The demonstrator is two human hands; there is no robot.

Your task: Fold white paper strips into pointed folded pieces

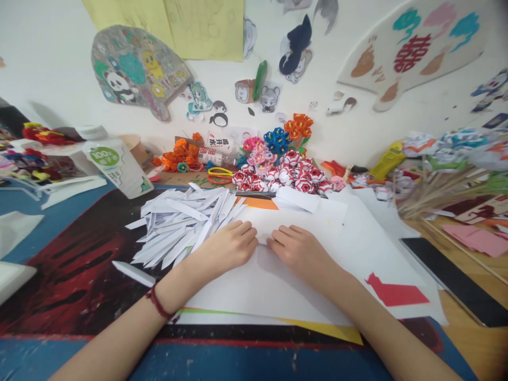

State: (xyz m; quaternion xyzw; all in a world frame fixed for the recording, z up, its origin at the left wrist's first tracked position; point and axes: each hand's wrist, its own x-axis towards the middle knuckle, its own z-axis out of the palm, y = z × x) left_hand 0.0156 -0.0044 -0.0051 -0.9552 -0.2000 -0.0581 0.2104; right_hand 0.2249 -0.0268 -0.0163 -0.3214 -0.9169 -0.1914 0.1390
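In the middle of the painted surface (222, 364), a broad white sheet (273, 296) lies flat, with the left hand (236, 244) and the right hand (299, 251) over its far part. The hands are apart but close, a narrow gap between them, fingers curled and tips turned towards the paper; whether they pinch a smaller piece or only press down, I cannot tell. The sheet looks like plain paper, so it should be very light, limp across its width and rather slick against what lies beneath; a yellow sheet (331, 332) shows along its near edge. A sideways push would probably slide it, and a hard squeeze would leave a lasting crease. Its near edge, between the forearms, seems the best place to take hold, thumb below and fingers above, with the other palm weighing down the middle. Left of the hands, a heap of white paper strips (174, 227) points many ways; these look folded, so likely stiffer along their length, and are best lifted singly by one end, as a tug from the middle could scatter the rest. A loose strip (134, 273) lies just beside the heap, on its near side, easy to pinch
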